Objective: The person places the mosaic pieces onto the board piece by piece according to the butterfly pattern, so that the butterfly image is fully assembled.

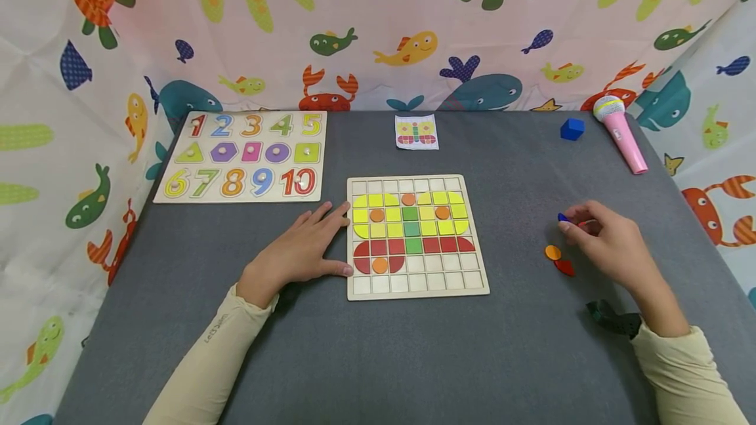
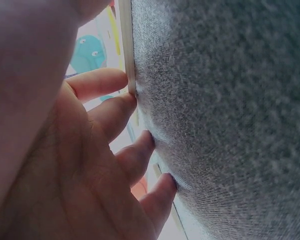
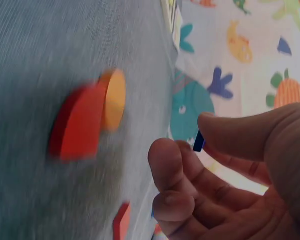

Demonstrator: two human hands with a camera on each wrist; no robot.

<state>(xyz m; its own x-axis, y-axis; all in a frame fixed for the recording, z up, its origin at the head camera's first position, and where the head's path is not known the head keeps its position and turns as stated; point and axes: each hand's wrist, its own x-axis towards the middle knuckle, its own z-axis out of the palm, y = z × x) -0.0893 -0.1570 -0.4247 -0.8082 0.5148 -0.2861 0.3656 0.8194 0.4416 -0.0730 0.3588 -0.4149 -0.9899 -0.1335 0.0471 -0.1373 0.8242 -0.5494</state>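
A wooden grid board [image 1: 418, 295] lies flat, filled in part with yellow, red, green and orange pieces. My left hand [image 1: 301, 249] rests at its left edge, fingers spread and fairly straight, thumb touching the rim; the left wrist view shows fingertips [image 2: 123, 102] against the board's side. To the right, my right hand [image 1: 614, 248] pinches a small blue piece [image 3: 199, 141] between thumb and finger, above the table. Below that hand lie an orange disc [image 1: 552, 252] and a red quarter-round piece [image 1: 565, 268]. Another red piece [image 3: 121, 221] lies partly hidden behind the hand.
A number and shape puzzle board [image 1: 239, 157] lies at the back left. A small pattern card [image 1: 416, 132] sits behind the grid board. At the back right are a blue cube [image 1: 572, 129] and a pink toy microphone [image 1: 623, 136]. A printed cloth surrounds the grey table.
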